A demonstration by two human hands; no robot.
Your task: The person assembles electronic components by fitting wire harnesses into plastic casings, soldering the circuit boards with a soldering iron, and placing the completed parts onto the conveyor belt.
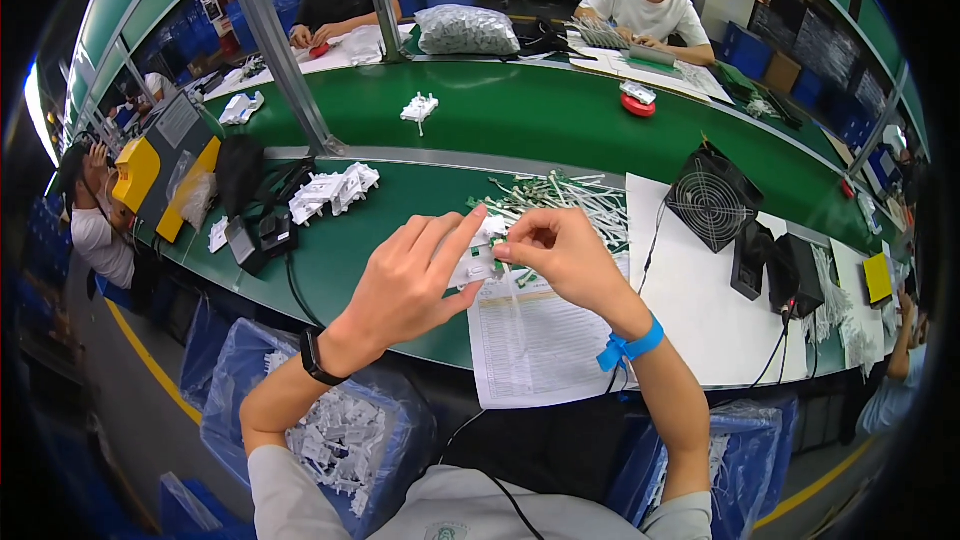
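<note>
My left hand (405,275) holds a small white plastic housing (470,268) between thumb and fingers, above the table's front half. With thumb and forefinger pinched, my right hand (570,255) grips a small green piece (499,262) at the housing's right side. Whether that piece is seated in the housing or only touches it, I cannot tell. Just behind both hands lies a loose heap of thin white strips with green ends (590,205). A printed sheet (520,360) lies under my hands and overhangs the table's front edge.
White plastic parts (335,192) are piled at left, near a black device (262,240). A black fan (712,198) stands at right. Beyond runs a green conveyor (480,105) carrying a white part (420,112). A blue lined bin (225,430) holds white pieces. Two people work opposite.
</note>
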